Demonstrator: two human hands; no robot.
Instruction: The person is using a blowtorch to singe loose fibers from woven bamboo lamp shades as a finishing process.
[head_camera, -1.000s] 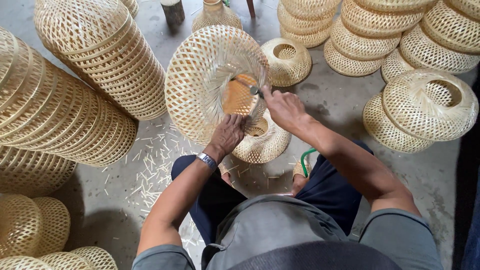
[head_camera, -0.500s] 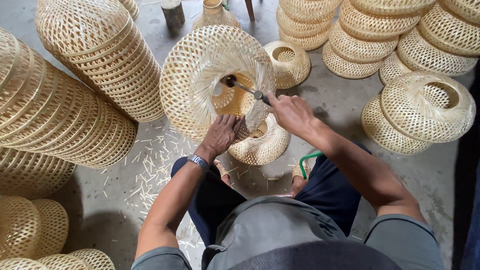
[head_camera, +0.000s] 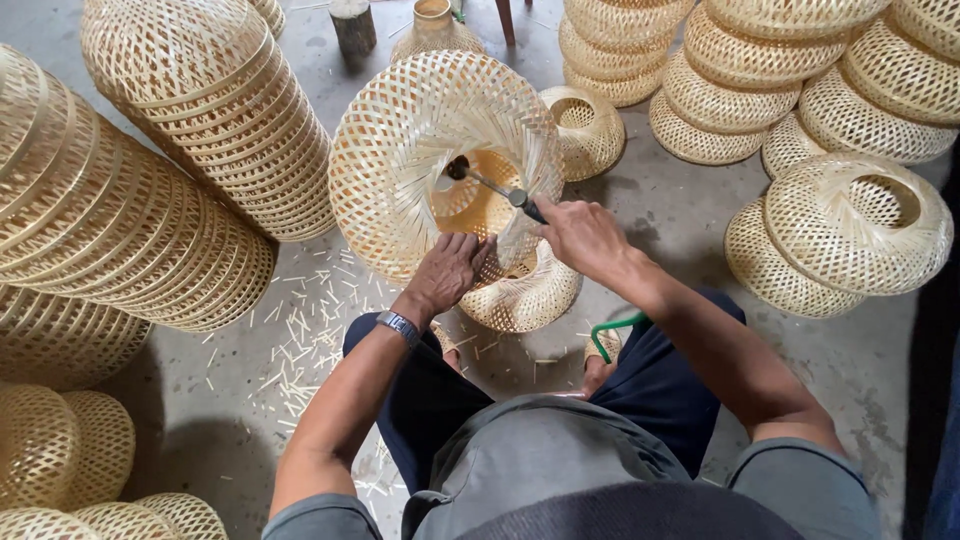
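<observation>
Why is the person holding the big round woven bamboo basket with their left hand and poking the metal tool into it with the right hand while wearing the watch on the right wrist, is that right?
Not quite. In the head view the watch is on the left wrist, not the right. The rest holds: the left hand steadies the big round woven bamboo basket, and the right hand pokes the thin metal tool into its opening.

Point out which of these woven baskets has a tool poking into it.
The big round basket at centre, steadied by the left hand. The right hand holds a tool whose tip sits in its opening; every other basket lies or stands stacked, untouched.
</observation>
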